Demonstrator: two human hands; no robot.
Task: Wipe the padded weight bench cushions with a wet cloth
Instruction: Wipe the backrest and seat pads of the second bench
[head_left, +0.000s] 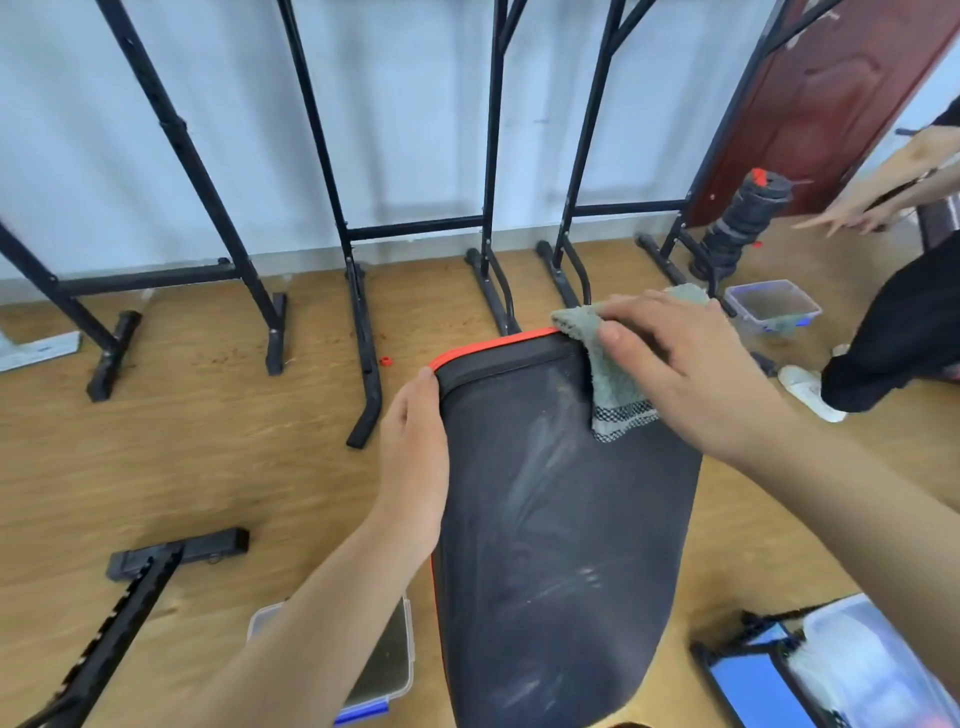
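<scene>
Obs., head view: the black bench cushion (561, 545) with red piping (493, 340) runs away from the viewer, its far end towards the black steel racks (358, 234).

Right hand (685, 364): laid over a grey-green cloth (613, 374) at the far right corner of the cushion. The fingers are spread and fairly straight, pressing down rather than clutching. The cloth drapes over the corner, and its mesh-backed end lies on the pad face.

Left hand (413, 452): lies flat along the cushion's left side near the far corner, with the visible fingers straight and the thumb tip at the piping. Cannot tell whether any finger hooks underneath. Likely purpose: to brace the pad against the sideways push of the wiping hand.

Pad surface: pale streaks and specks down the middle and near end. Judged as residue or damp smears, so most of the face probably remains to be wiped.

Surroundings: a clear plastic tub (774, 306) with murky contents stands on the wooden floor (208, 441) beyond the right hand, plausibly rinse water kept within reach. A second lidded tub (384, 670) sits under the left forearm. Another person (904, 332) is at the right edge
</scene>
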